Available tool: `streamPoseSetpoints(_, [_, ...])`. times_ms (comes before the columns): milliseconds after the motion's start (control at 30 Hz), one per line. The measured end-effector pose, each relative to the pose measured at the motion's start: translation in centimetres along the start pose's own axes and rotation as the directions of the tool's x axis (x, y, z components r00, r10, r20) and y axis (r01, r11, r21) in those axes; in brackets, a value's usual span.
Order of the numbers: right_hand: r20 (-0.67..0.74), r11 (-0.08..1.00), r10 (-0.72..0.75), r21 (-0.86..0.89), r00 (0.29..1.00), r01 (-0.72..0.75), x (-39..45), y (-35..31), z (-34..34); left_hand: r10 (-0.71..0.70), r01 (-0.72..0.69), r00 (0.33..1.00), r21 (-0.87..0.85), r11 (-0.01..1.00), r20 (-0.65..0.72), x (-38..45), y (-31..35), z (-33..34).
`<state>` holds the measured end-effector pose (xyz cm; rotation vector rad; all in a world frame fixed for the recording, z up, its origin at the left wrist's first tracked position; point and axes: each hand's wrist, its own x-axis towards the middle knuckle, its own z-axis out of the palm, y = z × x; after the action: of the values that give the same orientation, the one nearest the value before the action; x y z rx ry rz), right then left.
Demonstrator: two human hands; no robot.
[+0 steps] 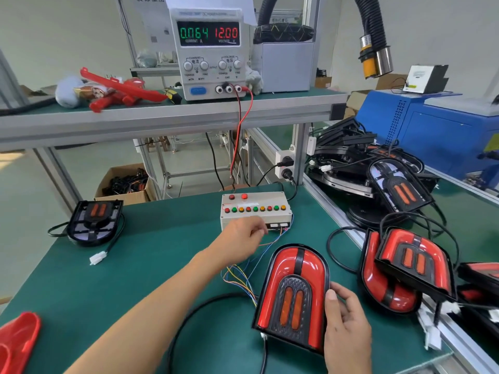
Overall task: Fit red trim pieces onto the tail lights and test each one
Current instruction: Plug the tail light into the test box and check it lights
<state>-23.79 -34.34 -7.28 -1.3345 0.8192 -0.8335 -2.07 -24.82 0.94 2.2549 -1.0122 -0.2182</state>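
From the head view, a tail light (293,298) with its red trim fitted lies on the green worktop (151,255), near and right of centre. The right hand (344,327) grips its right edge, thumb on the face. The left hand (243,238), fingers curled, reaches the test box (256,209); what it pinches is hidden. An untrimmed tail light (93,221) sits far left.

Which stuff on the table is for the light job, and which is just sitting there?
For the job: tail light held by right hand; test box by left hand; power supply; red trim piece.

Lying about: cardboard box; black hose; blue machine.
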Motion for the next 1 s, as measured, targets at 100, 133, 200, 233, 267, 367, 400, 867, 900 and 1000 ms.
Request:
streamPoseSetpoints(100, [-0.009,1.0,0.013,0.01,1.0,-0.012,0.1,0.0,-0.1,0.14,-0.151,0.984,0.104,0.983,0.107,-5.6,-0.8,-0.9])
streamPoseSetpoints(133, [-0.01,1.0,0.016,0.021,1.0,-0.016,0.1,0.1,-0.2,0.199,-0.218,0.971,0.145,0.965,0.135,-7.3,-1.2,-1.0])
streamPoseSetpoints(200, [-0.014,0.999,0.026,0.036,1.0,-0.026,0.1,0.1,-0.3,0.291,-0.323,0.941,0.202,0.924,0.174,-10.0,-2.0,-0.8])
streamPoseSetpoints(233, [-0.015,0.999,0.033,0.044,0.999,-0.032,0.1,0.1,-0.3,0.313,-0.351,0.931,0.221,0.91,0.189,-11.1,-2.4,-0.6])
streamPoseSetpoints(267, [-0.016,0.998,0.043,0.05,0.999,-0.042,0.2,0.0,-0.3,0.328,-0.372,0.923,0.248,0.895,0.201,-11.8,-2.7,-0.1])
streamPoseSetpoints(367, [-0.018,0.995,0.085,0.061,0.996,-0.084,0.5,-0.2,-0.1,0.364,-0.441,0.897,0.428,0.789,0.251,-13.1,-2.8,1.6])
streamPoseSetpoints(400, [-0.018,0.992,0.105,0.071,0.994,-0.103,0.7,-0.4,-0.1,0.37,-0.449,0.893,0.483,0.752,0.255,-13.2,-2.7,2.2])
streamPoseSetpoints(867, [0.172,0.902,0.17,-0.425,0.97,-0.082,3.7,-4.4,-3.3,0.42,-0.463,0.886,0.378,0.802,0.196,-10.8,-1.9,-0.2])
streamPoseSetpoints(900, [0.18,0.843,0.104,-0.538,0.978,0.01,3.1,-4.9,-3.4,0.42,-0.464,0.886,0.37,0.805,0.198,-10.6,-1.8,-0.3])
streamPoseSetpoints(1000, [0.214,0.542,-0.285,-0.768,0.934,0.341,0.6,-6.0,-3.0,0.428,-0.483,0.875,0.37,0.794,0.224,-10.2,-1.4,-0.7])
